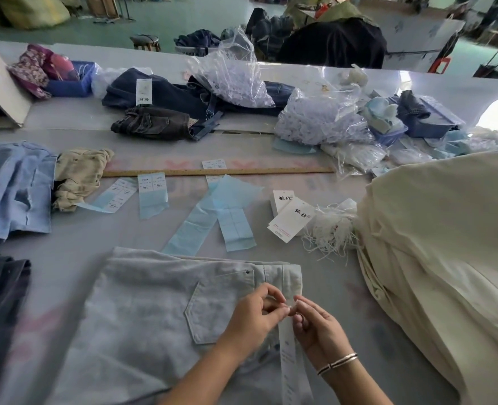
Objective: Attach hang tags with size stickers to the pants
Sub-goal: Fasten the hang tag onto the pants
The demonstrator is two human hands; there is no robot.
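Lower centre of the frame, the left hand [256,309] and right hand [315,325] each pinch the tag [290,355] string at the pants [154,311] waistband, fingertips nearly touching. Best keep the loop taut and small while tying it off. The tag hangs just below both grips, over the pants.

A worker's two bare forearms, no sleeves reaching the wrists. The right wrist carries thin silver bangles [337,363], two or three slim bands lying close together. A ring [299,318] circles one finger of the right hand [318,325]. The left hand [256,314] wears nothing.
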